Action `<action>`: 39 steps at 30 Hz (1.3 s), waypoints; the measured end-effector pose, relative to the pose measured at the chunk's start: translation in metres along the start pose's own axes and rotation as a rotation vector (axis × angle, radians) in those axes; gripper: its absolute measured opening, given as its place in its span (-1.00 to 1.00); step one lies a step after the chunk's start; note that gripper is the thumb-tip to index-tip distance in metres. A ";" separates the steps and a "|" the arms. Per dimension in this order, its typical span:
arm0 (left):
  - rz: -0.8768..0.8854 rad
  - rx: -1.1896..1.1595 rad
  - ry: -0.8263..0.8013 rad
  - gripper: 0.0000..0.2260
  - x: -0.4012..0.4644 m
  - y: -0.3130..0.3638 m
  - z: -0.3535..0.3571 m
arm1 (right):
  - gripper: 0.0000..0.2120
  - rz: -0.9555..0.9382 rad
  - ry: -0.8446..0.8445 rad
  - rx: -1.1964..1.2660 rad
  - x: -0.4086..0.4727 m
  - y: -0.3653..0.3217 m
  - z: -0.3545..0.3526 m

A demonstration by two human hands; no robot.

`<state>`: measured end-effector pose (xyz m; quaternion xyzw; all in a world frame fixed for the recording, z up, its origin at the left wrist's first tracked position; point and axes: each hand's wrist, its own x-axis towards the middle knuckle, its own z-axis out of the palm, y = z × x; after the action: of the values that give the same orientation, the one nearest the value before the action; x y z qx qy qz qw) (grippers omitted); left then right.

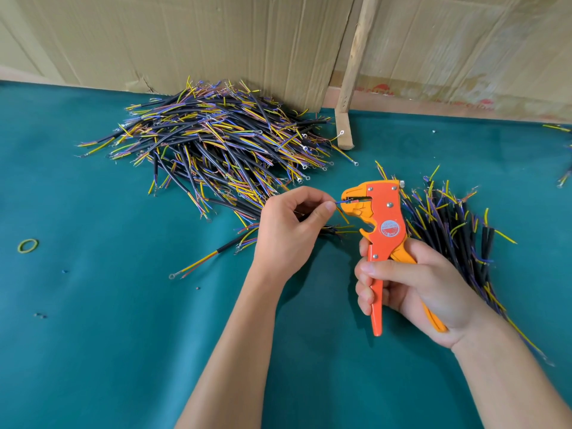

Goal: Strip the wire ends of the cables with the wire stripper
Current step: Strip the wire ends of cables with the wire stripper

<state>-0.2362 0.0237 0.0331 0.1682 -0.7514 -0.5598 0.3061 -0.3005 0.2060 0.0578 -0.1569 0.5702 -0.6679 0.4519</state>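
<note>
My right hand [411,289] grips the handles of an orange wire stripper [379,224], held upright with its jaws pointing left. My left hand [291,230] pinches a thin blue wire [342,200] between thumb and forefinger, and the wire's end sits inside the stripper's jaws. The cable this wire belongs to is mostly hidden under my left hand. A big heap of black cables [216,144] with yellow, blue and red wire ends lies at the back left. A smaller bundle of cables [458,230] lies behind my right hand.
Green cloth [108,335] covers the table. One loose cable [213,258] lies left of my left wrist. A green rubber band [28,245] rests at far left. Cardboard panels [185,41] and a wooden strut [353,72] stand along the back edge.
</note>
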 end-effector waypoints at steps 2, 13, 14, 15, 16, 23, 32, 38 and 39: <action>0.006 0.012 -0.003 -0.91 0.000 0.000 0.000 | -0.75 0.001 -0.006 -0.011 0.000 0.000 0.000; 0.015 0.011 0.016 -0.91 0.000 0.000 0.000 | -0.78 -0.007 0.000 0.001 0.000 0.001 0.000; 0.014 0.012 0.016 -0.92 0.000 0.000 0.000 | -0.78 -0.006 0.002 0.003 0.000 0.001 0.000; 0.014 0.012 0.015 -0.92 0.000 0.000 0.000 | -0.78 -0.007 0.003 0.003 0.000 0.001 0.000; 0.013 0.012 0.014 -0.92 0.000 0.000 0.000 | -0.79 -0.008 0.003 0.002 0.000 0.001 0.000; 0.023 0.026 0.019 -0.93 0.001 -0.001 0.000 | -0.81 -0.011 -0.004 -0.013 0.001 0.001 -0.001; 0.020 0.019 0.020 -0.93 0.001 -0.002 0.001 | -0.81 -0.007 -0.006 -0.017 0.000 0.000 -0.001; 0.015 0.036 0.018 -0.92 0.000 -0.001 0.001 | -0.78 0.005 0.007 -0.023 -0.001 -0.001 -0.002; 0.013 0.036 0.019 -0.92 0.000 -0.001 0.001 | -0.78 0.005 0.009 -0.026 -0.001 -0.001 -0.001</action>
<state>-0.2373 0.0242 0.0318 0.1740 -0.7597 -0.5424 0.3137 -0.3012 0.2077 0.0586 -0.1585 0.5810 -0.6601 0.4490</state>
